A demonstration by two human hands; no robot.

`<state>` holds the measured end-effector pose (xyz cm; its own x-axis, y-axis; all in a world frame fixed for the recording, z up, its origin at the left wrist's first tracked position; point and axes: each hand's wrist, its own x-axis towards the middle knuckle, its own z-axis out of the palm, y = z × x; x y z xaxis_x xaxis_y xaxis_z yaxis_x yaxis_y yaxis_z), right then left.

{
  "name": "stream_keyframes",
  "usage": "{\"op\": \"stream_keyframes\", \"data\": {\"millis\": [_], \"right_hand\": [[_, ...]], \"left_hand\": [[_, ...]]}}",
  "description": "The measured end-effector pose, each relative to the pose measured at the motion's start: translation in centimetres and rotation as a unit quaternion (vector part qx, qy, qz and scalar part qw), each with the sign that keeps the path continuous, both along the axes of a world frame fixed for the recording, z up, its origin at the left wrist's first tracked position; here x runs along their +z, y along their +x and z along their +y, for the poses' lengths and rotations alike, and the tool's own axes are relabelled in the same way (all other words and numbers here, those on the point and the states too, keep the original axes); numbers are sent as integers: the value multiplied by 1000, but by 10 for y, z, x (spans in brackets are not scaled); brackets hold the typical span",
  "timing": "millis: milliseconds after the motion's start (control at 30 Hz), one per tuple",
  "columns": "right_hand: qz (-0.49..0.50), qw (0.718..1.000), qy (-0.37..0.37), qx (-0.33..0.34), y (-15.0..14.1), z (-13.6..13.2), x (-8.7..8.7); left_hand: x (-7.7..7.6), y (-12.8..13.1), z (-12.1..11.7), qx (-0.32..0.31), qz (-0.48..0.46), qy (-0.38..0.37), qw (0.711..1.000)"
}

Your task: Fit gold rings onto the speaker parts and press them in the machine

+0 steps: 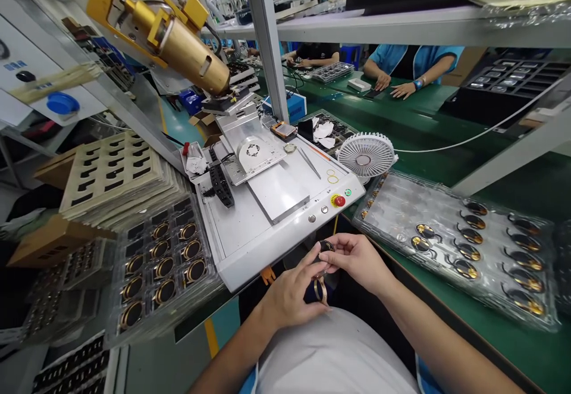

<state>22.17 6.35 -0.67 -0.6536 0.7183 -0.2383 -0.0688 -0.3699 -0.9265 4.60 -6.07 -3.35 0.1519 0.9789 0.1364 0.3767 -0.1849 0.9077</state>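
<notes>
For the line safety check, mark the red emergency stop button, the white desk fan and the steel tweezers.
red emergency stop button (339, 201), head view, on the red cap
white desk fan (363, 159), head view, on the central hub of the grille
steel tweezers (309, 163), head view, on the middle of the shanks

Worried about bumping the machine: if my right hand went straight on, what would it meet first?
First the dark gold-rimmed piece that the right hand pinches; beyond it, probably the white machine's front edge, though depth is unclear.
</notes>
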Motion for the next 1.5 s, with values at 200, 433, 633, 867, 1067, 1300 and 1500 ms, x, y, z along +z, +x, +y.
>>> {"op": "stream_keyframes", "data": {"millis": [200, 433, 633, 867, 1067, 1300, 1500], "right_hand": [[7, 999, -25, -33, 1, -4, 1], [15, 994, -106, 15, -4, -19, 10], [16, 993, -116, -4, -18, -35, 16], [-20, 999, 9, -39, -28, -44, 20], [-14, 999, -10, -34, -31, -44, 23], [1, 999, -23, -32, -31, -44, 22], [62, 994, -94, 4, -31, -42, 20]], "left_hand": [[0, -3, 3, 32, -211, -7, 977], [-12, 1, 12, 117, -427, -14, 897], [-19, 4, 10, 97, -426, -11, 899], [-31, 2, 5, 140, -386, 8, 912], [-29, 2, 6, 145, -388, 34, 910], [-26, 4, 10, 127, -401, 59, 906], [-32, 6, 8, 176, -385, 59, 904]]}}
